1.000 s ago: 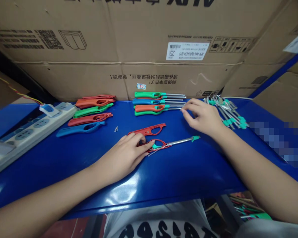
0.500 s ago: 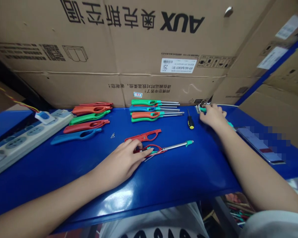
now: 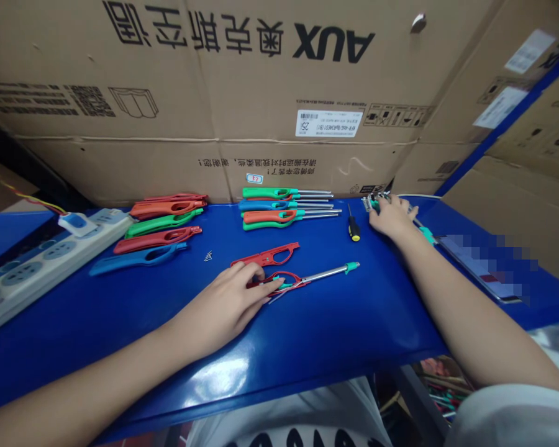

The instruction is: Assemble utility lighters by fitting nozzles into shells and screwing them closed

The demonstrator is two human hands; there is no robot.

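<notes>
My left hand (image 3: 235, 298) rests on an opened gas lighter (image 3: 291, 282), its thumb and fingers closed over the red handle near the green trigger. A metal tube with a green tip runs right from that handle, and a thin wire sticks out below. Just behind lies a loose red handle half (image 3: 279, 256). At the back right, my right hand (image 3: 394, 217) curls its fingers down into a pile of small metal and green parts (image 3: 369, 202). Its fingertips are partly hidden, so what they pinch cannot be made out. A black and yellow screwdriver (image 3: 353, 228) lies left of it.
Several coloured handle halves (image 3: 156, 239) lie at the left, beside a white power strip (image 3: 41, 264). Several lighters with metal tubes (image 3: 270, 216) stand in a row at the back middle. Small screws (image 3: 207, 256) lie nearby. A phone (image 3: 484, 270) is at the right; cardboard (image 3: 168, 161) walls the back.
The view has shifted slightly. My right hand stays at the pile of parts, its fingers moving a little. My left hand keeps its place on the lighter.
</notes>
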